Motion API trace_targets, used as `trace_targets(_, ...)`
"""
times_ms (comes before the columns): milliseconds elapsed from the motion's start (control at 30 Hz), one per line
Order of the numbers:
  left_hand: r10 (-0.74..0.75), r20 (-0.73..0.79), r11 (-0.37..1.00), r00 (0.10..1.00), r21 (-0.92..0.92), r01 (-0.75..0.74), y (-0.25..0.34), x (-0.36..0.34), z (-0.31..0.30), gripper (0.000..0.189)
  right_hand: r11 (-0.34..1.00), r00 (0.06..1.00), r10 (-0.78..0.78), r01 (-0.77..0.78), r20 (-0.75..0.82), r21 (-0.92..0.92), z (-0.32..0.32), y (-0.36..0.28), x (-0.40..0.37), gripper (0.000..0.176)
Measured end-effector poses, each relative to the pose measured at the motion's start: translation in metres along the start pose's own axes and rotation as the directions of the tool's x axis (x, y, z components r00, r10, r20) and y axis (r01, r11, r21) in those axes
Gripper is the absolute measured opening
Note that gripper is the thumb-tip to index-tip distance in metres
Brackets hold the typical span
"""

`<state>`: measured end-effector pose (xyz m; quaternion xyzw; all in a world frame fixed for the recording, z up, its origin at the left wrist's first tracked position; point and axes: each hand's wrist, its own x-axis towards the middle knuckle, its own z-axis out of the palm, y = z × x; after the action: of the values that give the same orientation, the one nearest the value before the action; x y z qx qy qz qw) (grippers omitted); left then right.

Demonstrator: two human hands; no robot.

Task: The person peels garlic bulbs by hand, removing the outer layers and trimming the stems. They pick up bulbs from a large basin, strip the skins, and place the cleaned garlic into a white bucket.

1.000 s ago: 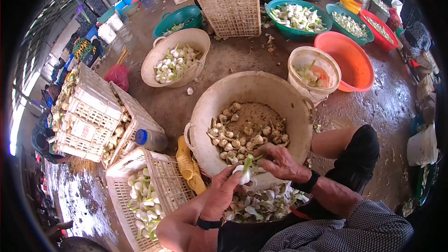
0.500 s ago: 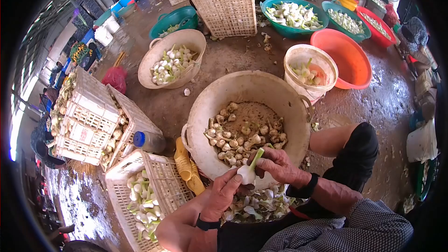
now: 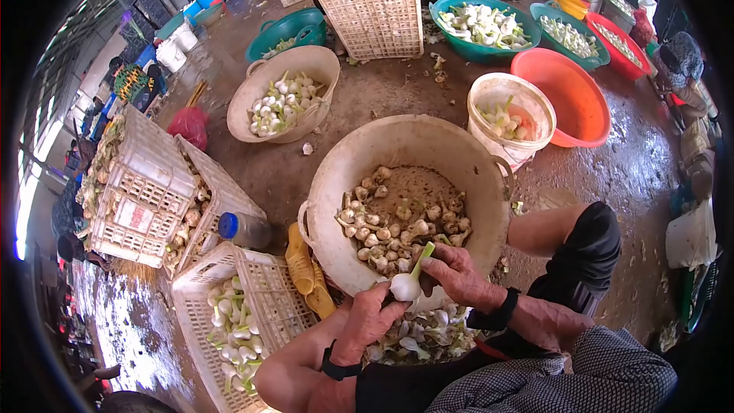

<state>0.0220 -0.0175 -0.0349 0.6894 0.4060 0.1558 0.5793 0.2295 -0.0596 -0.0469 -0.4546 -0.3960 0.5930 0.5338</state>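
Observation:
A peeled white garlic bulb [image 3: 405,287] with a green stem is between my two hands, above the near rim of a big beige tub [image 3: 359,145]. My right hand [image 3: 459,275] is closed on it from the right, fingers by the stem. My left hand [image 3: 372,317] is at the bulb's left side, its fingers curled against it and its thumb just below; its far fingertips are hidden. Unpeeled garlic bulbs [image 3: 394,241] with dirty skins lie in the tub. Below my hands is a heap of peeled skins and leaves [image 3: 428,334].
At left stand a crate of peeled garlic [image 3: 191,313], a blue-capped jar [image 3: 245,230] and yellow footwear [image 3: 304,271]. Ahead are an oval basin [image 3: 245,99], a white bucket [image 3: 478,134], an orange basin [image 3: 581,118] and a tall crate [image 3: 367,11]. Other people sit around the edges.
My left thumb has slid off the bulb's face to just below it, and the left hand sits slightly lower. The bulb and my right hand have barely moved.

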Motion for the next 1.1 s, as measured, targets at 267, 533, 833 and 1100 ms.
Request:
trace_targets(267, -0.049, 0.116, 0.999, 0.992, 0.007, 0.049, 0.01, -0.005, -0.004, 0.021, 0.889, 0.966, 0.244, -0.188, -0.085, 0.418, -0.003, 0.013, 0.003, 0.019)
trace_targets(533, -0.023, 0.468, 1.0, 0.883, 0.003, 0.025, 0.013, -0.009, 0.008, 0.025, 0.675, 0.934, 0.358, -0.258, -0.002, 0.691, -0.011, 0.013, 0.008, 0.017)
trace_targets(833, -0.092, 0.572, 0.99, 0.815, -0.038, 0.138, 0.019, -0.009, -0.002, 0.039, 0.784, 0.937, 0.347, -0.268, -0.038, 0.559, -0.011, 0.017, 0.009, 0.016)
trace_targets(1100, -0.083, 0.608, 0.964, 0.789, 0.251, -0.092, 0.011, -0.006, -0.001, 0.055, 0.888, 0.952, 0.299, -0.251, -0.069, 0.386, -0.007, 0.016, 0.007, 0.019)
